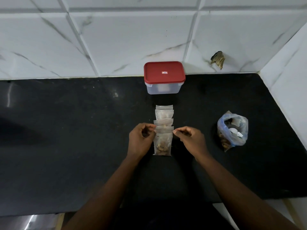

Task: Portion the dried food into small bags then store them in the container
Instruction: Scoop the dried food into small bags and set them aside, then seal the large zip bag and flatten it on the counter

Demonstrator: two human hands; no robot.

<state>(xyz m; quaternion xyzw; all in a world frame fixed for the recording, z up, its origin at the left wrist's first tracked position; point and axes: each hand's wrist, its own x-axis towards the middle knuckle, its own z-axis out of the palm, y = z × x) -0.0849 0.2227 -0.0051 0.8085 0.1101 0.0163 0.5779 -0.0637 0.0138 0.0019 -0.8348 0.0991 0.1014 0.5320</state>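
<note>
- Portioning: a row of small bags (164, 120) lies overlapped on the black counter (66, 130), running from in front of the container toward the person. About five can be counted. Brown dried food shows plainly in the nearest small bag (162, 146) and faintly in some behind it; fill of the farthest cannot be confirmed
- Left hand (141, 138): fingers curled, thumb and fingertips pinching the left end of the nearest small bag's top edge
- Right hand (189, 138): likewise curled, pinching the right end of the same edge. Judged to be sealing or straightening the mouth; whether the seal is closed cannot be told
- Supply: the large bag (232, 131) stands open well to the right, apart from the row, with brown food remaining inside and a white item, possibly a scoop, resting in it. Further portions may therefore be outstanding
- Storage: the container (163, 87) sits at the back against the tiled wall, its red lid (164, 72) fitted on. No small bag is visible inside; the walls are cloudy, so this is a judgement
- Assessment: portioning well advanced, perhaps on its last bags; storage step not begun. Remaining: finish the bag in hand, remove the lid, load every small bag, refit the lid
</note>
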